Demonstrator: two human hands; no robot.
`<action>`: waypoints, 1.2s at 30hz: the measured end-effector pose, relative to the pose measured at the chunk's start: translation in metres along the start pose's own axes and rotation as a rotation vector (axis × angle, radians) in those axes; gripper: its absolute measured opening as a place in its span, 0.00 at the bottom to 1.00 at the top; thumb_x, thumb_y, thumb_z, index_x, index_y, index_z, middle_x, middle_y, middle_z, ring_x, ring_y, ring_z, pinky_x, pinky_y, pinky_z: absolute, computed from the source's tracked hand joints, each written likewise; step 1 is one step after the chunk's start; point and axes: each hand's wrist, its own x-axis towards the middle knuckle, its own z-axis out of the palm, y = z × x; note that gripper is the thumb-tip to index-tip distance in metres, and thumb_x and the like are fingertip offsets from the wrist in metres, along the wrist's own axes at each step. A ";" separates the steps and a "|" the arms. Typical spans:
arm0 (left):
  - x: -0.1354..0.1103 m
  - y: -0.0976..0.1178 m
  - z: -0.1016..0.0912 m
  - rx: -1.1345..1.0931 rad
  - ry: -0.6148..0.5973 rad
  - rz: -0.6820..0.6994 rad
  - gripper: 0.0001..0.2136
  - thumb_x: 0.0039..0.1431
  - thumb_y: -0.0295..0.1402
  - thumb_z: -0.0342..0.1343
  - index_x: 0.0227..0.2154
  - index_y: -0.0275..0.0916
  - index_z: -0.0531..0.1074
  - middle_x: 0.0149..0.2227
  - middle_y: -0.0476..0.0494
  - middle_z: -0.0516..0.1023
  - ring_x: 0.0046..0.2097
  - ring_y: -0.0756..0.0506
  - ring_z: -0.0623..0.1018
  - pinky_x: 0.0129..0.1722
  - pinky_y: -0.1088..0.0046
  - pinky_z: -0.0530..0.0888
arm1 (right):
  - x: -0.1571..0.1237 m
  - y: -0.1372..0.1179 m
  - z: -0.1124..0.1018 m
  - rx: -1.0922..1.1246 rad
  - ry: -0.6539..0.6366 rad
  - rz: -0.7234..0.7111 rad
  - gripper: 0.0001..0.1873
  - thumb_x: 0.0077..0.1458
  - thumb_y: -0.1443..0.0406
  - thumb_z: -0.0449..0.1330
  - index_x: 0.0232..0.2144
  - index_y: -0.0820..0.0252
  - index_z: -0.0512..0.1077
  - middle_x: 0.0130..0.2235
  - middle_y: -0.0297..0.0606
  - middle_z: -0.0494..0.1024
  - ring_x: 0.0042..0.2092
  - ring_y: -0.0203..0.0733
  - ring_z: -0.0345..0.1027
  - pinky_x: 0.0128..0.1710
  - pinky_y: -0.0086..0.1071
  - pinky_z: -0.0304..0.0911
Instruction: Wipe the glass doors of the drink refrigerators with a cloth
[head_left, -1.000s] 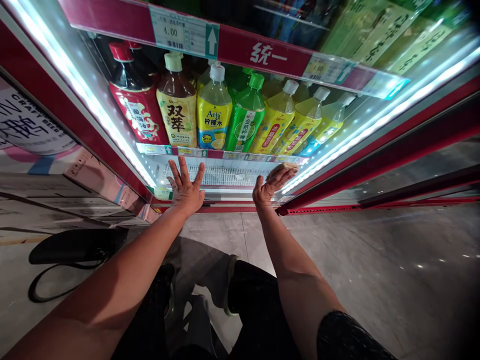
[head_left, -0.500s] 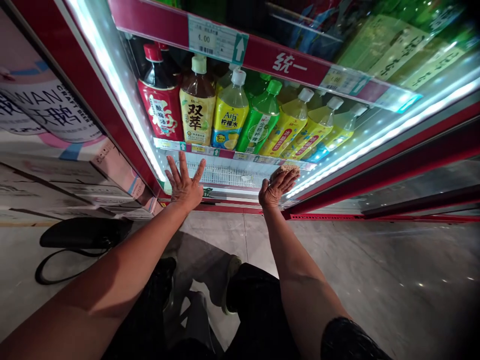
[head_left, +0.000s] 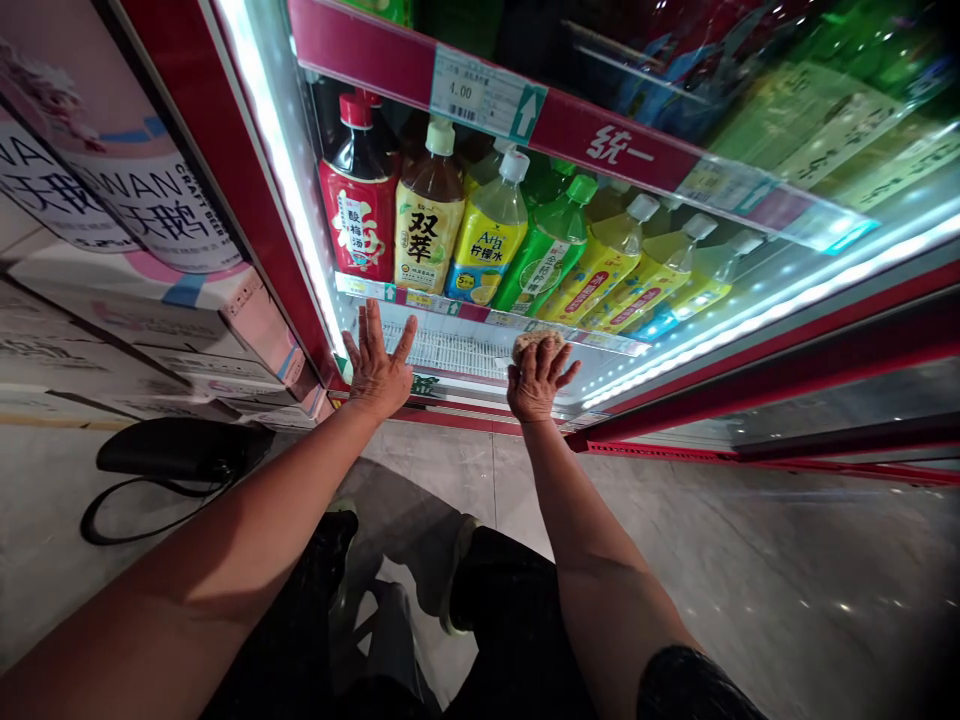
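My left hand (head_left: 379,370) has its fingers spread flat at the lower left of a lit drinks cooler (head_left: 270,130), with nothing in it. My right hand (head_left: 538,378) presses a crumpled beige rag (head_left: 538,343) at the cooler's lower front, its fingers fanned over it; most of the rag is hidden. Behind the hands lies a white slotted grille (head_left: 450,350). Just above stands a row of bottles, among them a red-labelled bottle (head_left: 358,225), a brown tea bottle (head_left: 427,220), a lemon water bottle (head_left: 487,240) and a green bottle (head_left: 544,255).
A maroon shelf strip (head_left: 570,130) with price tags crosses above the bottles. Stacked drink cartons (head_left: 225,310) stand at the left. A black bag (head_left: 172,450) with a strap lies on the grey tiled floor (head_left: 712,560). Red framing (head_left: 750,370) runs along the right.
My right hand has slid left along the cooler's lower front with the rag, its fingers spreading. My left hand stays spread near the same corner. The view has shifted slightly.
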 end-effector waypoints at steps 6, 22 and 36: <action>0.000 -0.011 -0.004 0.001 0.031 -0.055 0.47 0.55 0.23 0.62 0.74 0.51 0.46 0.76 0.37 0.19 0.74 0.23 0.27 0.67 0.27 0.40 | 0.000 -0.018 0.005 0.003 0.128 -0.008 0.36 0.61 0.57 0.55 0.68 0.67 0.60 0.75 0.59 0.44 0.75 0.66 0.15 0.67 0.74 0.36; 0.000 -0.020 -0.009 0.053 0.026 -0.098 0.45 0.56 0.26 0.63 0.74 0.45 0.47 0.76 0.32 0.23 0.74 0.24 0.29 0.69 0.31 0.42 | 0.012 -0.049 0.003 0.051 0.091 -0.102 0.27 0.65 0.61 0.51 0.63 0.56 0.69 0.72 0.49 0.60 0.77 0.60 0.23 0.67 0.75 0.24; -0.003 -0.043 -0.008 0.074 0.012 -0.146 0.50 0.56 0.28 0.62 0.75 0.34 0.37 0.75 0.23 0.26 0.75 0.29 0.29 0.71 0.38 0.43 | 0.019 -0.150 0.013 0.066 0.039 -0.311 0.29 0.63 0.63 0.55 0.66 0.41 0.66 0.72 0.34 0.62 0.77 0.53 0.17 0.67 0.70 0.11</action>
